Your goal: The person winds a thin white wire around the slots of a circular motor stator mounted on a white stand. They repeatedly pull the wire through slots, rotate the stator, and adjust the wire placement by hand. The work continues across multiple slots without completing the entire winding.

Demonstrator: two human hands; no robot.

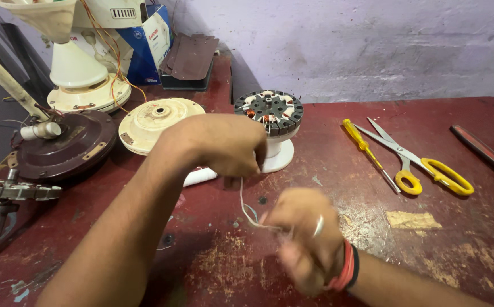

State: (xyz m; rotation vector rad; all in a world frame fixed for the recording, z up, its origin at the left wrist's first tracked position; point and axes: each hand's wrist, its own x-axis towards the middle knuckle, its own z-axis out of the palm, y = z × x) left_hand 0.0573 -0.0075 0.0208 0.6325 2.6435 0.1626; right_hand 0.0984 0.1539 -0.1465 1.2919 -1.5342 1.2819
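Pinching white thread (247, 207) between left hand (224, 145), right hand (303, 239), running near-vertical

my left hand (221, 145) and right hand (303, 239) pinch a thin, smooth white string (247, 210). the table (457, 256) under them is red-painted, worn rough, its paint chipped to bare patches. at two o'clock lie steel scissors (423, 162) with glossy yellow plastic handles. at twelve, the fan stator (268, 111) shows dull metal laminations and coppery windings.
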